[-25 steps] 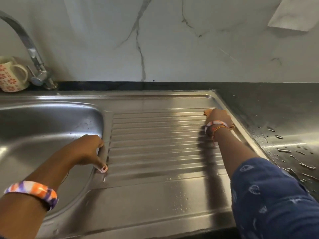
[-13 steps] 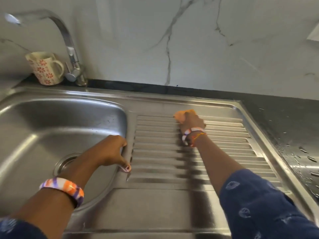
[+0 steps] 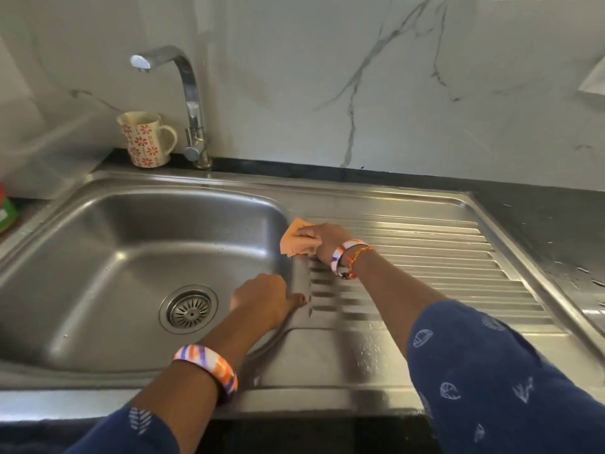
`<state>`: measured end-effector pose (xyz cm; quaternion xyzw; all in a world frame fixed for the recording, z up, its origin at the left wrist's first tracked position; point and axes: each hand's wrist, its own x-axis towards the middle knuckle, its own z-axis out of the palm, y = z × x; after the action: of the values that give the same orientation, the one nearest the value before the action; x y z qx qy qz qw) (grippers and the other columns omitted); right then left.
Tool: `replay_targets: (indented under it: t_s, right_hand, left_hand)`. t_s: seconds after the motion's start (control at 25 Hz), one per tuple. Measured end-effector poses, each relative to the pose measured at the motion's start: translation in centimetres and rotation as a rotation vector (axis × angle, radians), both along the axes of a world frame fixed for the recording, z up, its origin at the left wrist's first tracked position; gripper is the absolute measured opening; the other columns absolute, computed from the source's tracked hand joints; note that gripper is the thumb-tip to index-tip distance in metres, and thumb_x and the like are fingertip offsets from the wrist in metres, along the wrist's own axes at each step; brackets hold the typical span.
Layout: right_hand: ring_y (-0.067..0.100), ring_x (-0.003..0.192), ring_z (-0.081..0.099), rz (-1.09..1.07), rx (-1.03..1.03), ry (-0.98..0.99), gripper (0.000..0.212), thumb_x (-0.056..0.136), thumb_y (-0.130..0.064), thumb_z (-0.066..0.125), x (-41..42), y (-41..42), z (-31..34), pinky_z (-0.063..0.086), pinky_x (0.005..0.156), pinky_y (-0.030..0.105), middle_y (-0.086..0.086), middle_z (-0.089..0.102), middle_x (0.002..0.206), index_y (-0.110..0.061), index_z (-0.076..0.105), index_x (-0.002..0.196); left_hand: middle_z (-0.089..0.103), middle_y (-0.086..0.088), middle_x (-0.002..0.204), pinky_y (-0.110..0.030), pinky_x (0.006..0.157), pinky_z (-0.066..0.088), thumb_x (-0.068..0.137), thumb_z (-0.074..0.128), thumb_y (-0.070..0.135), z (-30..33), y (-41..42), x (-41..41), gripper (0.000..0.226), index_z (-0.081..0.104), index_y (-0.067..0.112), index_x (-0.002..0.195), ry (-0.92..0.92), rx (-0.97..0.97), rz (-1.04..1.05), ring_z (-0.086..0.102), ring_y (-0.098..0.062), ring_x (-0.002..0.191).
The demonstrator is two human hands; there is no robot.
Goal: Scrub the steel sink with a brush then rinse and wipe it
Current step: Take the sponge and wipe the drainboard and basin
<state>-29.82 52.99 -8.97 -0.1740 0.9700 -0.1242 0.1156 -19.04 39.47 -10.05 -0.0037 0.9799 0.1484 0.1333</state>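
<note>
The steel sink (image 3: 98,244) has a deep bowl on the left with a round drain strainer (image 3: 189,310) and a ribbed drainboard (image 3: 425,257) on the right. My right hand (image 3: 319,239) presses an orange cloth (image 3: 293,240) onto the left end of the drainboard, beside the bowl's rim. My left hand (image 3: 265,299) grips the rim between bowl and drainboard, thumb lying on the steel and fingers curled over the edge into the bowl. No brush is in view.
A chrome tap (image 3: 190,103) stands at the back of the sink, with a flowered mug (image 3: 145,139) to its left. Dark wet countertop (image 3: 556,231) lies to the right. A red and green object (image 3: 5,211) sits at the far left edge.
My right hand has slid the orange cloth leftward across the drainboard, from its right end to the bowl's rim. My left hand stays on the rim. The view has shifted left.
</note>
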Motion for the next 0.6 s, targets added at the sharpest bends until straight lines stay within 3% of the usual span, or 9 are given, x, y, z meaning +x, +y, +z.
replay_targets:
  t_s: [0.08,0.16,0.24,0.32,0.48,0.6]
  right_hand:
    - [0.023,0.128,0.048,0.026,0.031,0.013,0.058,0.087,0.002,0.048,2.7,0.3,0.2,0.035,0.100,0.023,0.002,0.050,0.140,-0.028,0.048,0.136]
    - [0.024,0.127,0.049,0.045,0.062,0.016,0.058,0.085,0.002,0.051,5.2,0.2,0.1,0.036,0.101,0.024,0.004,0.051,0.139,-0.029,0.049,0.135]
    - [0.024,0.124,0.051,0.040,0.077,0.029,0.058,0.083,0.001,0.053,7.9,-0.1,0.1,0.038,0.099,0.024,0.004,0.053,0.137,-0.029,0.051,0.133]
    - [0.024,0.122,0.053,0.023,0.053,0.043,0.055,0.084,0.000,0.050,10.7,-0.4,0.3,0.039,0.098,0.024,0.004,0.055,0.135,-0.029,0.053,0.131]
    - [0.020,0.113,0.058,0.033,-0.131,-0.040,0.041,0.091,-0.001,0.047,17.1,-1.5,1.0,0.040,0.095,0.020,0.005,0.062,0.125,-0.019,0.061,0.124]
    - [0.015,0.103,0.060,-0.115,-0.420,-0.171,0.038,0.086,0.004,0.051,19.3,-0.9,2.0,0.043,0.087,0.015,0.005,0.067,0.113,-0.014,0.067,0.115]
  left_hand:
    - [0.063,-0.006,0.087,-0.033,0.080,0.046,0.089,0.049,0.055,0.0,-0.9,1.2,0.045,0.065,0.012,0.088,-0.047,0.024,-0.038,0.062,-0.028,0.098]
    - [0.057,0.002,0.069,-0.032,0.079,0.048,0.088,0.054,0.049,0.2,-2.4,1.8,0.037,0.058,0.017,0.072,-0.117,0.050,-0.092,0.063,-0.022,0.086]
    - [0.062,0.002,0.065,-0.026,0.068,0.048,0.090,0.054,0.045,0.8,-3.8,2.6,0.040,0.056,0.017,0.061,-0.200,0.019,-0.151,0.059,-0.015,0.063]
    - [0.061,0.000,0.064,-0.023,0.054,0.040,0.092,0.051,0.044,1.2,-4.9,3.8,0.042,0.058,0.013,0.064,-0.253,-0.056,-0.171,0.051,-0.013,0.051]
    - [0.058,-0.002,0.068,-0.024,0.054,0.037,0.093,0.052,0.039,1.8,-6.6,5.5,0.041,0.069,0.002,0.098,-0.229,-0.038,-0.126,0.049,-0.014,0.056]
    - [0.065,-0.005,0.075,-0.024,0.064,0.044,0.091,0.055,0.039,1.7,-7.1,6.5,0.036,0.071,0.008,0.089,-0.210,0.043,-0.053,0.057,-0.017,0.065]
